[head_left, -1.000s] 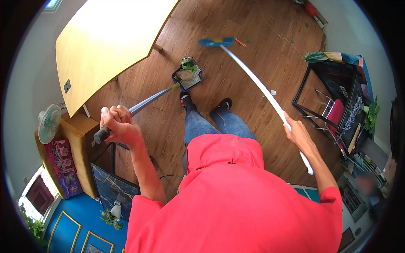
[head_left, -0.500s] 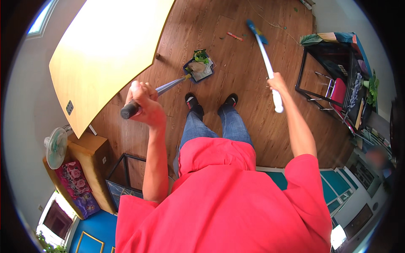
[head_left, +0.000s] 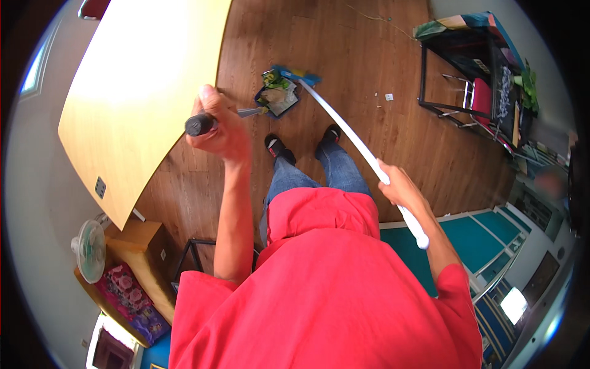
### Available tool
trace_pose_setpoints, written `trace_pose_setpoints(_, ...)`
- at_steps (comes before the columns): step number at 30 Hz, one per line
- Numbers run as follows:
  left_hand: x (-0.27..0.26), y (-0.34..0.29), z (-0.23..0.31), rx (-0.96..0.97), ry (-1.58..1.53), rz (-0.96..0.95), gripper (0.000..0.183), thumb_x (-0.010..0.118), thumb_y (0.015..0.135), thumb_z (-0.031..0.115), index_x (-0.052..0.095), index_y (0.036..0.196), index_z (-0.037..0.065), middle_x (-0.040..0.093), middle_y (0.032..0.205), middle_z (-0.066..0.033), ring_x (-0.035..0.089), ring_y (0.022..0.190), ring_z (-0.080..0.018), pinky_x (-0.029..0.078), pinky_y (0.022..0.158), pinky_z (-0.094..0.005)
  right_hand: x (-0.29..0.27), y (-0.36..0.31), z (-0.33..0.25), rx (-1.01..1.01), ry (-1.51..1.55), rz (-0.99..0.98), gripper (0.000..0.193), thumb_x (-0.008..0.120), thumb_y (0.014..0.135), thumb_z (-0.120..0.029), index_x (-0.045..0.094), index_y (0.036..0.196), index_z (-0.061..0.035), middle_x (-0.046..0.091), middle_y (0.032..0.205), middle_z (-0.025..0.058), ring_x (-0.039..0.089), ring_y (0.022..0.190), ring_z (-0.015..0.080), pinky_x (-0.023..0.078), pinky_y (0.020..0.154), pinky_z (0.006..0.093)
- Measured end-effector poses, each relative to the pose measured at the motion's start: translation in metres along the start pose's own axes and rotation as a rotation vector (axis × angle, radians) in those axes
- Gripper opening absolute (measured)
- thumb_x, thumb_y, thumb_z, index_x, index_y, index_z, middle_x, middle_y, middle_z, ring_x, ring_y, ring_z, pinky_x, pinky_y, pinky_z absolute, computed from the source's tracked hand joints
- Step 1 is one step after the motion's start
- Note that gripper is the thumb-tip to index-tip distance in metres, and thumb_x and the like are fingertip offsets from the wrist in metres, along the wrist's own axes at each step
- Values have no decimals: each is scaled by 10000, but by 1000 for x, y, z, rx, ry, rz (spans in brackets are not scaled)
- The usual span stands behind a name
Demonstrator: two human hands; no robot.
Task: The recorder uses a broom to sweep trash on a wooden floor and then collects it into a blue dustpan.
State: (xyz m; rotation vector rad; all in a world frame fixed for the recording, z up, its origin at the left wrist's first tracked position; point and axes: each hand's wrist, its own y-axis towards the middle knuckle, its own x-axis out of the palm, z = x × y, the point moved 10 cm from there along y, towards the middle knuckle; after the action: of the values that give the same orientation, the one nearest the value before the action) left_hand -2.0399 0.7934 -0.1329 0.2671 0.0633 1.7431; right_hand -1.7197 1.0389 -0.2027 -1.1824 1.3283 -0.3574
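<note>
My left hand (head_left: pixel 225 128) is closed round the dark grip of a long-handled dustpan (head_left: pixel 292 106), whose pan rests on the wood floor ahead of my feet. Green leaves (head_left: pixel 272 79) and crumpled brownish and pale scraps (head_left: pixel 276 97) lie in it. Lower down on the right, my right hand (head_left: pixel 399 183) grips the white stick of a broom (head_left: pixel 344 128). Its blue head (head_left: pixel 298 75) is at the far edge of the pan, beside the leaves; whether the bristles touch them is hard to tell.
A pale wooden table (head_left: pixel 141 123) stands close on the left. To the right are a black frame stand (head_left: pixel 424 74) and a red chair (head_left: pixel 481 101). A small white square (head_left: pixel 389 97) lies on the floor, with a thin cord (head_left: pixel 384 19) farther off. A fan (head_left: pixel 91 251) is at lower left.
The broom head has swept from far right to the dustpan's far edge. My right hand has come lower and nearer. The red strip and leaf bits no longer show on the far floor.
</note>
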Motion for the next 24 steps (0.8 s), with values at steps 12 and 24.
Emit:
trace_pose_setpoints(12, 20, 8, 3, 19, -63, -136, 453, 504, 974, 177, 340, 561, 90, 341, 484, 10, 285, 424, -56, 211, 415, -237, -62, -58, 140, 333, 392, 236, 586, 560, 889, -80, 392, 1451, -82, 485, 592, 32, 453, 403, 103, 380, 341, 293)
trace_pose_setpoints(24, 39, 2, 0, -48, -39, -220, 422, 502, 948, 178, 314, 573, 128, 311, 489, 13, 259, 417, -58, 209, 407, -234, -25, 177, 225, 288, 606, 376, 98, 572, 722, -28, 508, 694, 40, 508, 504, 79, 540, 394, 182, 419, 361, 349)
